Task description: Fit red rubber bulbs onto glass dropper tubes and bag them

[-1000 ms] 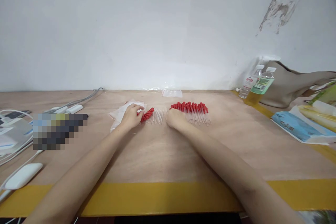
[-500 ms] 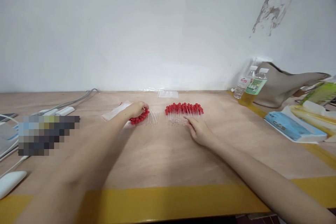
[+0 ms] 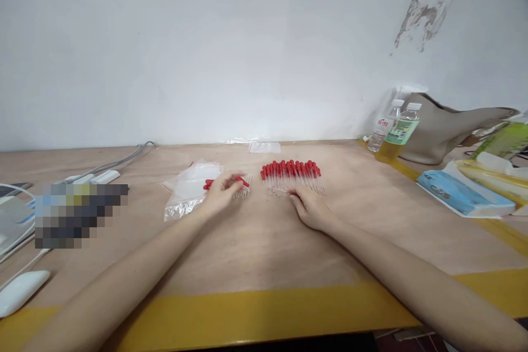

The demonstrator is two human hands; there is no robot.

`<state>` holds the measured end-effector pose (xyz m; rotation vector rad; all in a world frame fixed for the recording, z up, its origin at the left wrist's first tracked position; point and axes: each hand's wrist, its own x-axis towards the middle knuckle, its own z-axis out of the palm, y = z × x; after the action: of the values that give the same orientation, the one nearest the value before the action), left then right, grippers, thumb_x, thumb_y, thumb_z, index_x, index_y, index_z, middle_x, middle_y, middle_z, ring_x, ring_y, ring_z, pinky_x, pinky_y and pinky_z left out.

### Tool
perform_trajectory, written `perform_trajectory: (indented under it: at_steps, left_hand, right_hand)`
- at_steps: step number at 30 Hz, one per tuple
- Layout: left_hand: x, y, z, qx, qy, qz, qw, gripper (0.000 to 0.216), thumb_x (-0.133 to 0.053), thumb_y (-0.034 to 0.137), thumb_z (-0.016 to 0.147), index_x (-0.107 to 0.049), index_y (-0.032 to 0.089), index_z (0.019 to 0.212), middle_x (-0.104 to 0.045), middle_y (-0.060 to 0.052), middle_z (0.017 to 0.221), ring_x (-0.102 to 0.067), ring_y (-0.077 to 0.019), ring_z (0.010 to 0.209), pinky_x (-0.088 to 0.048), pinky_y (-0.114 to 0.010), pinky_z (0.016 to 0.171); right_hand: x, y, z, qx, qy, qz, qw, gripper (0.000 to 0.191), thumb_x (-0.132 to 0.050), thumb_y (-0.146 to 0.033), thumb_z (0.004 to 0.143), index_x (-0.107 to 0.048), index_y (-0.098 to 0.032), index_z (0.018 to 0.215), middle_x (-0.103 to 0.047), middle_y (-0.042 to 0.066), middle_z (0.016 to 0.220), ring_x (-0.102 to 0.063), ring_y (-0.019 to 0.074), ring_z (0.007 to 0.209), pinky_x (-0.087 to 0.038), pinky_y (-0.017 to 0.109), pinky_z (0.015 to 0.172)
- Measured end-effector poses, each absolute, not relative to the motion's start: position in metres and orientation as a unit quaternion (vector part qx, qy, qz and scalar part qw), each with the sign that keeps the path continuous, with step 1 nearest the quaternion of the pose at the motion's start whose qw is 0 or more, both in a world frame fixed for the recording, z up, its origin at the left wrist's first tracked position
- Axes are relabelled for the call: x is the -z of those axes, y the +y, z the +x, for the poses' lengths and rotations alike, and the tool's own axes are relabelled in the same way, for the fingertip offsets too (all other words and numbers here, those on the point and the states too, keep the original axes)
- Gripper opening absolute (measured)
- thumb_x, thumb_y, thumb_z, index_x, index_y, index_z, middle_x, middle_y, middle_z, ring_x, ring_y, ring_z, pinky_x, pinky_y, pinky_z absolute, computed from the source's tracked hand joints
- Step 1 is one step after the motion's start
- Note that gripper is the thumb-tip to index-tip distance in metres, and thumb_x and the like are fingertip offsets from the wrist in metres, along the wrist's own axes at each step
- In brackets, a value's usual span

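Pinched in the fingertips of my left hand (image 3: 221,193) is a red rubber dropper bulb (image 3: 243,181). Loose red bulbs (image 3: 207,183) lie just behind that hand, partly hidden by it, and thin clear glass tubes (image 3: 246,192) lie at its right. My right hand (image 3: 310,206) has its fingers closed on the end of a clear glass dropper tube (image 3: 282,191), which points left towards the bulb, apart from it. Directly beyond my right hand, droppers with red bulbs (image 3: 291,167) lie side by side in a row, tubes towards me.
Clear plastic bags (image 3: 185,206) lie left of my left hand. A white slip (image 3: 264,147) is near the wall. Bottles (image 3: 398,135), a tissue pack (image 3: 462,192) and a grey-brown bag (image 3: 437,126) stand right. Cables (image 3: 111,160) and a white mouse (image 3: 25,290) are left.
My left hand has come back from the loose bulbs towards me with one red bulb in its fingers. My right hand has lifted a glass tube slightly from beside the row.
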<state>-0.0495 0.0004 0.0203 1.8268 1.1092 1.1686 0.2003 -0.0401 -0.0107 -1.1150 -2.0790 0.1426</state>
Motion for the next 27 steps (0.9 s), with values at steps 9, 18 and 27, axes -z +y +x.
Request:
perform_trajectory:
  at_steps: [9,18,27]
  left_hand:
    - [0.009,-0.031,-0.027,-0.429,0.390,0.644,0.500,0.025,-0.065,0.031,0.067,-0.046,0.016,0.076,-0.061,0.001,0.071,-0.061,-0.0138,0.072,-0.045,-0.027,0.069]
    - [0.011,-0.032,-0.020,-0.458,0.369,0.690,0.422,0.028,-0.062,0.031,0.070,-0.053,0.014,0.090,-0.062,-0.004,0.084,-0.057,-0.0132,0.078,-0.044,-0.026,0.074]
    - [0.009,-0.035,-0.021,-0.397,0.397,0.744,0.361,0.025,-0.056,0.034,0.075,-0.063,0.013,0.086,-0.067,-0.006,0.083,-0.060,-0.0169,0.076,-0.046,-0.028,0.070]
  right_hand:
    - [0.011,-0.052,0.189,-0.062,-0.828,-0.406,0.382,0.014,-0.041,-0.023,0.083,-0.054,-0.018,0.082,-0.061,0.004,0.075,-0.054,0.0147,0.070,-0.036,0.028,0.066]
    - [0.011,-0.056,0.186,-0.052,-0.832,-0.405,0.376,0.014,-0.042,-0.025,0.084,-0.054,-0.018,0.082,-0.060,0.001,0.072,-0.051,0.0118,0.062,-0.030,0.030,0.070]
    - [0.011,-0.058,0.184,-0.073,-0.847,-0.392,0.353,0.016,-0.044,-0.026,0.083,-0.058,-0.018,0.083,-0.059,-0.001,0.065,-0.047,0.0102,0.057,-0.028,0.031,0.071]
